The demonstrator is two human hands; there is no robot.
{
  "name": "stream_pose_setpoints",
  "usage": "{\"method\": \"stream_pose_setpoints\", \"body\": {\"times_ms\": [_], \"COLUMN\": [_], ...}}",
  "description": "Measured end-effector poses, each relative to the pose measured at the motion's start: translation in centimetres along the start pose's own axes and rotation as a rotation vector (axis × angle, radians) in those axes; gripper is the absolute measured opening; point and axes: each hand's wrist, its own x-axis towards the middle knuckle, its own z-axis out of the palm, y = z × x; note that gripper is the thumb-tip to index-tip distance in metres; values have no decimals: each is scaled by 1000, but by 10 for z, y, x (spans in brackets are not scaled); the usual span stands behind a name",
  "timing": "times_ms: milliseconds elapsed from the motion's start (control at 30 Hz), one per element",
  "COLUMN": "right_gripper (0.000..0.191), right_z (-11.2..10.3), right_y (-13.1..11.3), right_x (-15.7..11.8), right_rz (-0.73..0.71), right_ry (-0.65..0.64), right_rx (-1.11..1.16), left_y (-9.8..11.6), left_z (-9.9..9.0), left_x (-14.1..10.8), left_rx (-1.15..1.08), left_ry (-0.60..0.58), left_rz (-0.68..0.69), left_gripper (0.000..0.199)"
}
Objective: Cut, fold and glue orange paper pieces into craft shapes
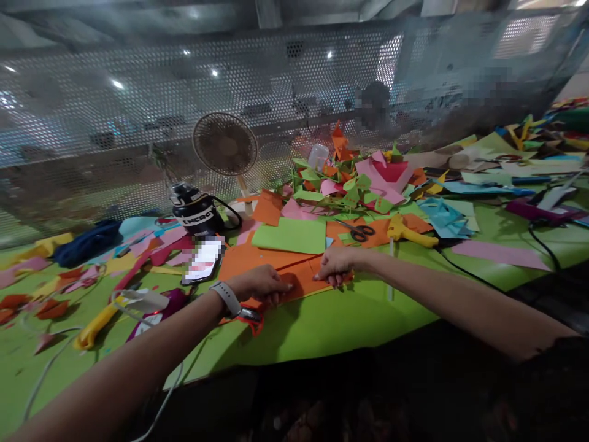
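Both hands grip a folded strip of orange paper (pixel 301 277) at the front of the green-covered table. My left hand (pixel 262 285), with a pale watch on its wrist, has its fingers closed on the strip's left part. On the right part, my right hand (pixel 335 265) pinches the same paper between thumb and fingers. Just behind them lies a green paper sheet (pixel 289 236) on top of more orange sheets. Black-handled scissors (pixel 361 231) rest beyond my right hand. A yellow glue gun (pixel 409 233) stands to the right of the scissors.
A phone (pixel 205 259) and a dark bottle (pixel 192 212) are left of my hands. Another yellow glue gun (pixel 99 324) lies with cables at the left. A fan (pixel 225 144) stands before a perforated metal screen (pixel 294 80). Paper scraps (pixel 359 187) pile up at the back.
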Motion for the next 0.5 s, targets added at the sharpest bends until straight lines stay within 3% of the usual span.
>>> {"method": "stream_pose_setpoints", "body": {"times_ms": [300, 500], "right_gripper": [36, 24], "right_z": [9, -9], "right_y": [0, 1], "right_x": [-8, -6], "right_rz": [-45, -345], "right_ry": [96, 605], "right_rx": [-56, -606], "left_y": [0, 14], "left_z": [-2, -25], "left_x": [-16, -32], "left_rx": [12, -302], "left_ry": [31, 346], "left_rz": [0, 191], "left_gripper": [61, 52]}}
